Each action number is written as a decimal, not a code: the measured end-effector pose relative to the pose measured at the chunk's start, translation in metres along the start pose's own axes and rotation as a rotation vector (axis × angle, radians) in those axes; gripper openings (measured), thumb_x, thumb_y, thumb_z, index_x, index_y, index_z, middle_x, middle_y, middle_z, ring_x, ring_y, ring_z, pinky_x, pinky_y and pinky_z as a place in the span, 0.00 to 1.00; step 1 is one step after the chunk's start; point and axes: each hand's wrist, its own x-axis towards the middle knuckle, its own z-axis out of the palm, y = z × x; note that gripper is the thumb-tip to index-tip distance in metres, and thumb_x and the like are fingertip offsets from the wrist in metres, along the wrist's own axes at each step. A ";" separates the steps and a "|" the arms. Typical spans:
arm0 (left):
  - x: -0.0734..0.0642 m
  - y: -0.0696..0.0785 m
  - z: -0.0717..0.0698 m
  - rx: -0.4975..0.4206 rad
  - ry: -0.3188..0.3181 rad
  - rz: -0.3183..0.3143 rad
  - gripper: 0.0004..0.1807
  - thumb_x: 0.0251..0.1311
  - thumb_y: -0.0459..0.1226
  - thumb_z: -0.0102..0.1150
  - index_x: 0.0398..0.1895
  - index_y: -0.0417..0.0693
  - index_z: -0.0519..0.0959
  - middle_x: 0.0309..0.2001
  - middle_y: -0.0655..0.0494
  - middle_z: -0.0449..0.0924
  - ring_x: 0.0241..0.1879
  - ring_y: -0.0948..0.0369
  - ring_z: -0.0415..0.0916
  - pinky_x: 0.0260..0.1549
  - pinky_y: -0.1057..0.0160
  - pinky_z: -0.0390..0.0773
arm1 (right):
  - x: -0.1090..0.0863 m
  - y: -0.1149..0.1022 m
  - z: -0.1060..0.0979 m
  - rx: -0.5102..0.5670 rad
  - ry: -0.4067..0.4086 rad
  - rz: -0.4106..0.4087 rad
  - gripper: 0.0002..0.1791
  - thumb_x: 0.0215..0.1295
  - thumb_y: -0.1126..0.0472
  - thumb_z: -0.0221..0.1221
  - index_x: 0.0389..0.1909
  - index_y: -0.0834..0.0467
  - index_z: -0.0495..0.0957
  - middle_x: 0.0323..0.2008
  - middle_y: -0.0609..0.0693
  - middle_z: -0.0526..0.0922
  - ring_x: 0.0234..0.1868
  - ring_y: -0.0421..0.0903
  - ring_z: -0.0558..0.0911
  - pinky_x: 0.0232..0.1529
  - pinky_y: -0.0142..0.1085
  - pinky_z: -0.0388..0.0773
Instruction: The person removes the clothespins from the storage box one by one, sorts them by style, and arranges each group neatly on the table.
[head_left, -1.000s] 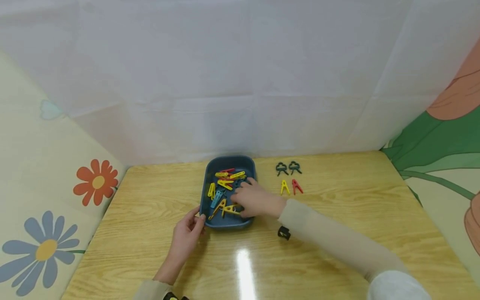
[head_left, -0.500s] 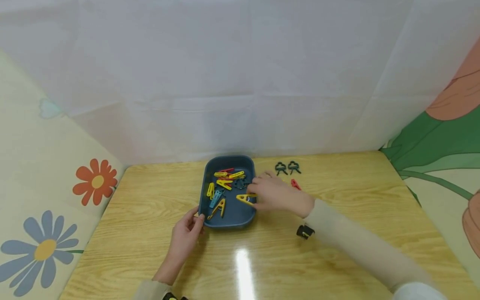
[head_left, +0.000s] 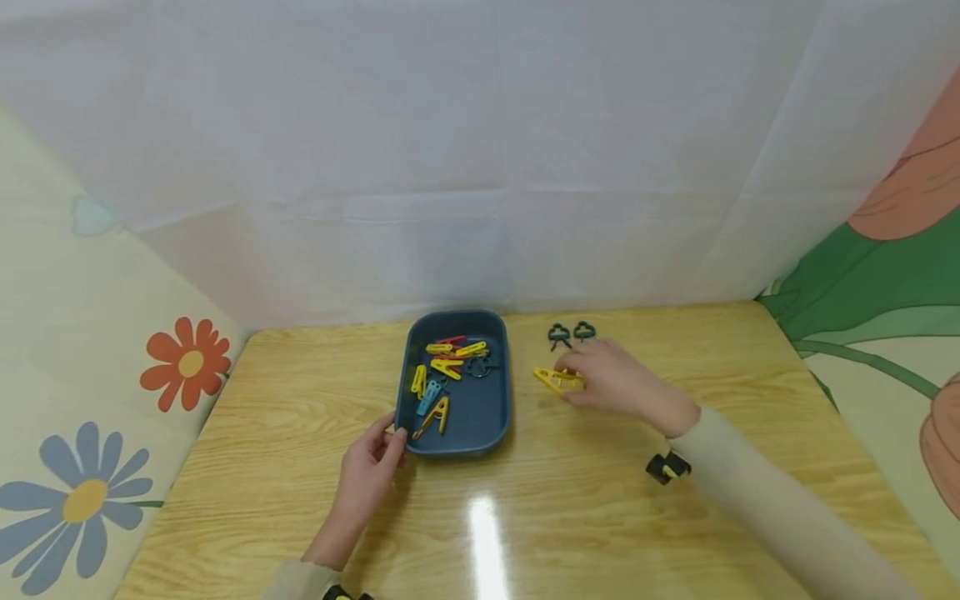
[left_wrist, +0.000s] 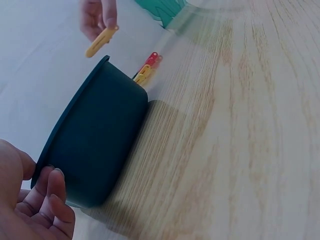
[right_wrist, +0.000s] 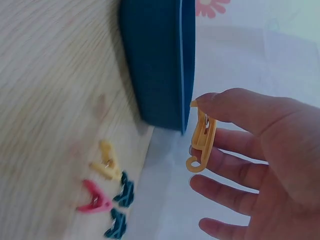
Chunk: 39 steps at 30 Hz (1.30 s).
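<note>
My left hand (head_left: 370, 462) grips the near left corner of a dark blue plastic basin (head_left: 480, 421), thumb over its rim and fingers against the outer wall. My right hand (head_left: 618, 379) pinches a yellow-orange clothespin (right_wrist: 204, 132) with a hooked end, held above the table right of the basin. Beneath it on the table are a yellow clothespin (right_wrist: 107, 162) and a red clothespin (right_wrist: 95, 197). In the head view the hand hides the red one. Two dark green clips (head_left: 558, 336) lie just behind them.
Inside the basin lie yellow clothespins (head_left: 446, 368), a blue clothespin (head_left: 429, 398), a dark clip (head_left: 478, 367), red ones and another yellow-orange clothespin (head_left: 433, 417). A white cloth (head_left: 450, 183) hangs along the wood-grain table's (head_left: 300, 375) back edge.
My right hand has lifted the yellow-orange clothespin out of the basin and carried it right, over the clothespins on the table. The left hand stays at the basin's corner.
</note>
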 end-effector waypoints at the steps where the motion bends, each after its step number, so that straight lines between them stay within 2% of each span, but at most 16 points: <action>1: 0.000 0.000 0.000 -0.001 0.000 0.002 0.24 0.81 0.39 0.51 0.73 0.37 0.70 0.37 0.44 0.80 0.32 0.60 0.77 0.22 0.66 0.75 | -0.003 0.002 0.000 0.002 0.009 0.006 0.18 0.64 0.56 0.72 0.51 0.60 0.85 0.40 0.49 0.84 0.41 0.48 0.81 0.52 0.54 0.77; 9: 0.001 -0.003 0.001 -0.009 0.006 0.032 0.24 0.80 0.38 0.51 0.72 0.36 0.70 0.35 0.44 0.81 0.31 0.60 0.77 0.29 0.68 0.76 | -0.024 0.004 0.013 0.020 0.042 0.138 0.15 0.64 0.55 0.71 0.46 0.61 0.86 0.37 0.50 0.85 0.37 0.48 0.81 0.45 0.52 0.79; 13: 0.001 -0.003 0.001 -0.011 0.004 0.025 0.24 0.80 0.39 0.51 0.73 0.36 0.70 0.36 0.45 0.81 0.32 0.60 0.78 0.29 0.68 0.77 | -0.034 -0.001 0.032 0.029 0.112 0.197 0.15 0.61 0.55 0.73 0.43 0.61 0.85 0.33 0.50 0.85 0.32 0.48 0.81 0.38 0.47 0.80; 16: 0.002 -0.003 0.001 -0.011 0.003 0.022 0.24 0.80 0.39 0.51 0.73 0.36 0.69 0.37 0.44 0.81 0.32 0.60 0.78 0.30 0.68 0.77 | -0.041 -0.006 0.047 0.049 0.152 0.259 0.14 0.60 0.56 0.73 0.41 0.60 0.85 0.32 0.50 0.86 0.32 0.47 0.81 0.36 0.46 0.79; 21: 0.003 -0.003 0.000 -0.015 -0.006 0.017 0.24 0.81 0.39 0.51 0.73 0.36 0.69 0.37 0.43 0.81 0.33 0.59 0.78 0.30 0.68 0.77 | -0.049 -0.017 0.066 0.088 0.144 0.357 0.13 0.61 0.55 0.73 0.41 0.59 0.86 0.29 0.46 0.82 0.33 0.46 0.78 0.45 0.51 0.76; 27: 0.004 -0.004 0.001 -0.015 -0.008 0.019 0.24 0.81 0.38 0.51 0.73 0.36 0.69 0.37 0.44 0.81 0.32 0.59 0.78 0.29 0.68 0.76 | -0.049 -0.026 0.076 0.062 0.116 0.421 0.16 0.61 0.52 0.73 0.41 0.59 0.85 0.27 0.45 0.79 0.39 0.52 0.79 0.57 0.61 0.71; 32: 0.003 -0.004 0.002 -0.018 -0.001 0.021 0.24 0.80 0.37 0.51 0.73 0.36 0.70 0.36 0.43 0.81 0.32 0.59 0.78 0.29 0.68 0.77 | -0.047 -0.029 0.078 0.054 0.100 0.443 0.16 0.62 0.50 0.72 0.39 0.58 0.85 0.25 0.44 0.76 0.39 0.53 0.79 0.59 0.61 0.70; 39: 0.004 -0.005 0.002 -0.019 0.008 0.023 0.23 0.80 0.37 0.51 0.72 0.35 0.70 0.36 0.44 0.80 0.31 0.60 0.78 0.28 0.68 0.76 | -0.047 -0.030 0.079 0.021 0.096 0.452 0.17 0.62 0.47 0.72 0.30 0.55 0.80 0.20 0.43 0.70 0.32 0.49 0.74 0.58 0.61 0.71</action>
